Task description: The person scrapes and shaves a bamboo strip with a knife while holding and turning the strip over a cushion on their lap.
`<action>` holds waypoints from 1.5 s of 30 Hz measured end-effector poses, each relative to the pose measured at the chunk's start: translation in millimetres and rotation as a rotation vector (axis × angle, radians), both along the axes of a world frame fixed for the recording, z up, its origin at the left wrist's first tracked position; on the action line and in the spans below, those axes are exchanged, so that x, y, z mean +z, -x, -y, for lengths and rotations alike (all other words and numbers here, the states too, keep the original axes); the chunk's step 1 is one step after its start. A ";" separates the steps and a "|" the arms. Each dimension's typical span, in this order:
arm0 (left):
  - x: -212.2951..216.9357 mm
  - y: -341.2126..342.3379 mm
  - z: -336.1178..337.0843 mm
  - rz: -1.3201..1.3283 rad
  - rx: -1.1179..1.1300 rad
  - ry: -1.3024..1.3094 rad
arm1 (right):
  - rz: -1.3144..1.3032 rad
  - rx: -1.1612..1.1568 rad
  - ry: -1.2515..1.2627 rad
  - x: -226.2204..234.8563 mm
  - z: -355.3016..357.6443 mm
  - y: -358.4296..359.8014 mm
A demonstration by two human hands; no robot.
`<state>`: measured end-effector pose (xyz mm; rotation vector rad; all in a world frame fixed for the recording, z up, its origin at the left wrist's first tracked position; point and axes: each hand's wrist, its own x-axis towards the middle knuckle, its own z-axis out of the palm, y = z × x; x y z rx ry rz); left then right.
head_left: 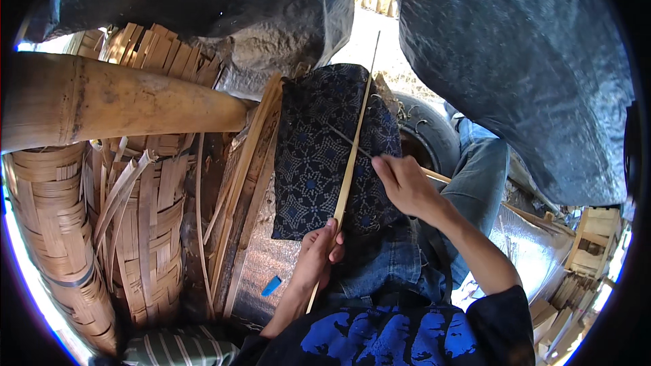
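Observation:
My left hand [317, 252] is closed round the near part of a long, pale bamboo strip [347, 179]. The strip slants away from me over a dark patterned cloth [305, 176] draped across my lap, and tapers to a thin far tip. My right hand [412, 188] grips a slim knife [364, 152]; its narrow blade crosses the strip at an angle about midway along. Whether the edge is biting into the bamboo cannot be made out. A pale wooden length [435, 175], apparently the knife's handle, sticks out behind the right hand.
A thick bamboo pole [142, 98] juts in from the left, above tall woven bamboo baskets [61, 230]. Split bamboo lengths [247, 183] lean beside the cloth. A tyre [441, 132] is beyond my right knee. Dark sheeting [515, 61] hangs overhead. A wooden crate [593, 240] stands far right.

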<state>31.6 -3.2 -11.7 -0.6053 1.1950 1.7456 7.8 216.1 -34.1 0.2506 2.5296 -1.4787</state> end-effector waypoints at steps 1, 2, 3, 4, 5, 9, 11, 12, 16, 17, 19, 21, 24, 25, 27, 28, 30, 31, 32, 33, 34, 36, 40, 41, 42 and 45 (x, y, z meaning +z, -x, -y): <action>0.4 3.0 -0.7 0.009 0.001 -0.002 | 0.009 0.001 -0.002 3.7 2.8 -9.9; 2.8 5.5 -0.6 0.062 0.034 -0.026 | -0.087 -0.007 -0.101 6.2 6.1 -20.7; 4.7 7.2 -0.1 0.116 0.067 -0.049 | -0.182 -0.015 -0.199 6.4 7.8 -27.9; 6.1 8.4 0.6 0.132 0.069 -0.046 | -0.067 0.017 -0.155 0.0 8.6 -31.4; 6.3 7.6 0.0 0.143 0.067 -0.041 | -0.056 0.016 -0.151 -3.3 8.2 -33.1; 7.2 7.3 -0.9 0.175 0.075 -0.050 | -0.248 0.030 -0.273 -5.6 11.3 -27.2; 4.5 5.5 -2.2 0.129 0.017 -0.071 | -0.182 0.043 -0.252 -0.9 12.0 -22.0; 4.7 2.5 -1.2 0.106 -0.006 -0.034 | -0.034 0.059 -0.190 -1.3 13.7 -15.1; 3.5 1.4 -1.3 0.089 0.023 -0.055 | -0.212 0.050 -0.230 -14.9 13.8 -13.5; 2.8 0.7 -1.0 0.091 0.020 -0.057 | -0.126 0.063 -0.183 -16.1 13.1 -11.1; 1.6 -0.2 -0.8 0.089 0.055 -0.054 | -0.041 0.073 -0.140 -18.6 13.6 -9.4; 2.4 1.4 -2.7 0.075 0.040 -0.050 | -0.067 0.105 -0.239 -22.5 14.7 -8.3; 12.1 -5.9 -3.1 0.087 0.032 -0.038 | -0.143 -0.009 -0.143 -39.0 8.4 8.8; 15.3 -9.2 -1.4 0.117 0.038 -0.037 | -0.146 -0.012 -0.144 -40.9 6.8 13.2; 15.8 -6.6 2.6 0.088 0.037 -0.042 | -0.261 0.009 -0.160 -39.8 5.6 18.7; 16.0 -3.4 -0.5 0.051 0.021 -0.032 | -0.263 0.001 -0.190 -34.5 6.1 22.6; 15.4 -1.4 2.1 0.004 -0.012 0.034 | -0.231 0.018 -0.198 -31.0 6.8 24.6; 16.3 1.5 4.7 -0.007 -0.010 0.028 | -0.184 0.029 -0.199 -32.6 6.9 23.4; 17.5 4.6 6.9 -0.272 -0.271 0.267 | -0.200 0.007 -0.243 -35.7 5.4 21.8; 18.8 7.0 7.1 -0.537 -0.529 0.510 | -0.212 0.006 -0.248 -35.0 1.1 22.6; 34.4 12.6 4.2 -0.740 -0.749 0.718 | -0.180 0.000 -0.227 -33.6 1.1 22.0; 36.4 12.3 2.2 -0.853 -0.830 0.788 | -0.154 -0.011 -0.207 -29.2 2.0 19.7; 33.7 10.2 2.2 -0.989 -0.864 0.809 | -0.117 -0.080 -0.117 -10.8 0.7 7.7; 29.7 9.0 3.3 -0.997 -0.765 0.719 | -0.232 -0.121 -0.132 -4.7 0.8 -2.1; 27.3 10.0 4.7 -1.002 -0.762 0.715 | -0.285 -0.111 -0.163 3.7 0.8 -11.4; 20.2 9.9 8.4 -0.820 -0.702 0.595 | -0.017 0.017 -0.163 18.1 -1.1 -28.4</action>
